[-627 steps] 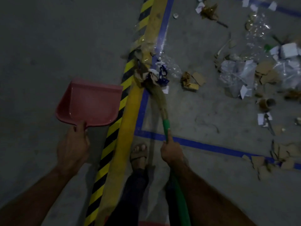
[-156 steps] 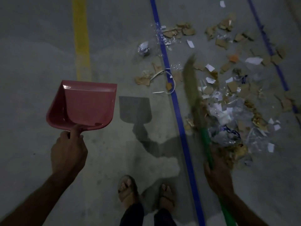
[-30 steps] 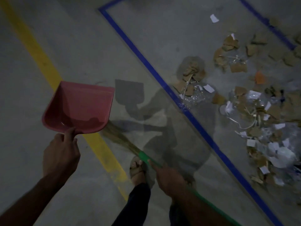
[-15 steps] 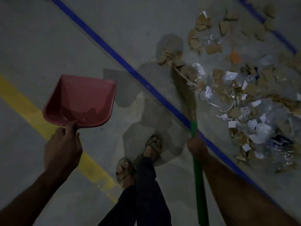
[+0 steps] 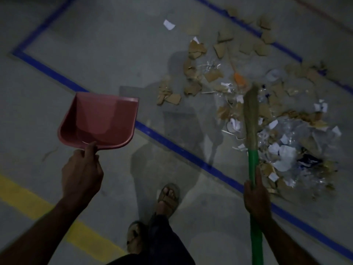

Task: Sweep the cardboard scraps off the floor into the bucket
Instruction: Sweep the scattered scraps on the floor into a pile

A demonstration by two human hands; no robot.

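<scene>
My left hand grips the handle of a pink dustpan, held in the air at the left with its mouth facing away. My right hand is closed on the green handle of a broom; its straw head points up into the litter. Brown cardboard scraps lie scattered over the grey floor at the upper right, mixed with white paper bits and clear plastic in a denser heap right of the broom. No bucket is in view.
A blue floor line runs diagonally between my feet and the litter, with another blue line behind the scraps. A yellow line crosses the lower left. My sandalled foot stands just short of the blue line.
The broom head has swung right, from the near edge of the scraps into the middle of the pile. The view has turned, and the dustpan stays raised in my left hand.
</scene>
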